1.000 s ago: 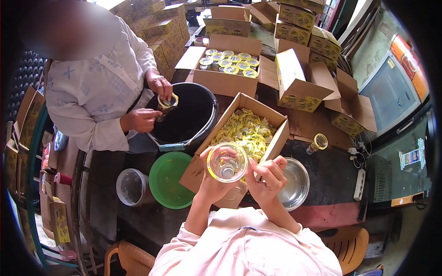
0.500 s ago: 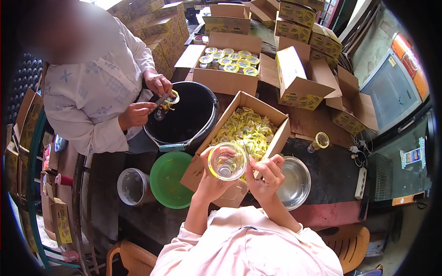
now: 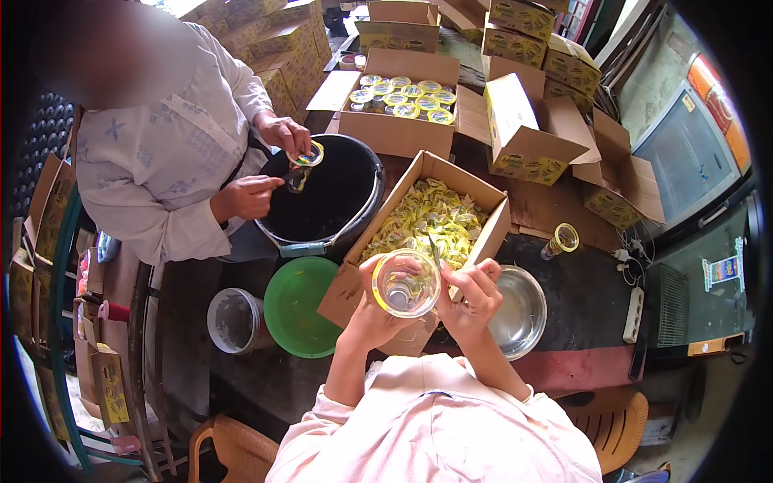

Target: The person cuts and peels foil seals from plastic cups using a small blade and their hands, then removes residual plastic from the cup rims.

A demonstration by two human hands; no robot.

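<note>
A clear plastic cup (image 3: pixel 406 283) is held by my left hand (image 3: pixel 370 312), its round mouth facing up toward me. Fingers of my right hand (image 3: pixel 471 302) are pinched around a thin dark blade (image 3: pixel 436 250) beside the cup's right rim. Just beyond both hands, an open carton (image 3: pixel 498 233) holds a heap of yellow and clear plastic scraps (image 3: pixel 435 213). A metal bowl (image 3: pixel 519 312) lies right of my right hand, partly behind it. To the left of my left hand is a green basin (image 3: pixel 302 310).
Across a black bucket (image 3: pixel 377 189), a co-worker (image 3: pixel 169 153) holds a cup and a dark tool. A grey tub (image 3: pixel 233 320) stands left of the basin. Farther back is a carton of lidded cups (image 3: pixel 394 133); another cup (image 3: pixel 565 237) and a power strip (image 3: pixel 634 314) are at the right.
The cup in my left hand has shifted slightly right, and the blade now shows more clearly at its rim. The co-worker's cup and tool have moved a little.
</note>
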